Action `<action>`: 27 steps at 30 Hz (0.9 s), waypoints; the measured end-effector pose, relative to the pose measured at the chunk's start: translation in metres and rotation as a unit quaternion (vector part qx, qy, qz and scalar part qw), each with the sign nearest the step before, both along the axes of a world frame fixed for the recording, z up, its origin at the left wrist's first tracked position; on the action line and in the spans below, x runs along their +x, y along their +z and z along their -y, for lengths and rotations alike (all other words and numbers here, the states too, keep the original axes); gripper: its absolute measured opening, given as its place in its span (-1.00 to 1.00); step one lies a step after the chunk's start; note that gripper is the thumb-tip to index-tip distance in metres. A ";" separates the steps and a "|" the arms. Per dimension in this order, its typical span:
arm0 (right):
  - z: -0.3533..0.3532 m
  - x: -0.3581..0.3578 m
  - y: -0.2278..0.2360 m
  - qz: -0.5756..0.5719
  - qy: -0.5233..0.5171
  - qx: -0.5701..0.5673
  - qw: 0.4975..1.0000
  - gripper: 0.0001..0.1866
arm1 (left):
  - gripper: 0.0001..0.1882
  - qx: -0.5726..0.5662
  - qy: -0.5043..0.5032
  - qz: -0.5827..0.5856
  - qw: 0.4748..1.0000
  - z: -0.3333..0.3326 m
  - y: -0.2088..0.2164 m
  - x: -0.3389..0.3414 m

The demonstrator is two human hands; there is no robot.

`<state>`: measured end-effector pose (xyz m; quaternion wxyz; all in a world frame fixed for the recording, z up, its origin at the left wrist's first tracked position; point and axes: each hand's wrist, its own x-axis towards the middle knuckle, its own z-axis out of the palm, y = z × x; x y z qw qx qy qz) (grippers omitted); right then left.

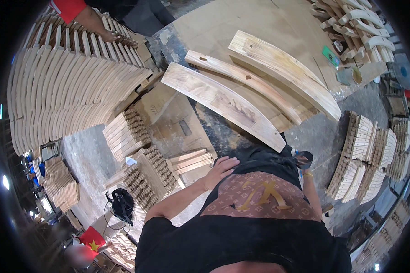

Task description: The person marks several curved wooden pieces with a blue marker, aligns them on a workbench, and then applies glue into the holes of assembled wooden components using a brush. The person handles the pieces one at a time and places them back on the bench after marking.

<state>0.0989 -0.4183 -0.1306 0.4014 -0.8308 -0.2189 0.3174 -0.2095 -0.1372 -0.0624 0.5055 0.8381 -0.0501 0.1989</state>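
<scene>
From where I stand, in the head view, the person's left hand (222, 172) rests against the dark cloth at the waist with fingers loosely extended and nothing visibly gripped, while the right hand (302, 159) is half hidden beside a black looped strap (308, 160), so I can't tell how its fingers sit. Just beyond, a broad, pale, curved wooden board (225, 105) lies nearest the waist, with a narrow, slotted, reddish-tan wooden slat (242, 76) and another broad pale board (282, 66) behind it on the brown cardboard-covered table (205, 27).
</scene>
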 end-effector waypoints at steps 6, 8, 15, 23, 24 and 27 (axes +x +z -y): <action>-0.039 0.072 0.079 0.101 -0.044 -0.183 0.977 -0.73 | -0.41 0.011 -0.001 0.015 1.000 0.000 -0.005 -0.002; -0.049 0.098 0.122 0.142 -0.088 -0.066 0.984 -0.71 | -0.41 0.010 -0.002 0.021 1.000 0.000 -0.005 0.000; -0.185 0.010 0.295 -0.029 -0.063 0.565 0.822 -0.93 | -0.37 0.039 0.021 0.006 0.999 0.005 -0.005 -0.003; -0.257 -0.034 0.331 -0.251 0.408 0.570 0.667 -0.75 | -0.42 0.049 0.039 0.019 0.998 0.003 0.011 0.001; -0.256 -0.037 0.320 -0.263 0.383 0.583 0.667 -0.74 | -0.42 0.050 0.048 0.028 0.997 0.005 0.005 0.000; -0.249 -0.038 0.299 -0.192 0.248 0.571 0.759 -0.73 | -0.44 0.040 0.043 -0.009 0.998 0.009 -0.005 -0.005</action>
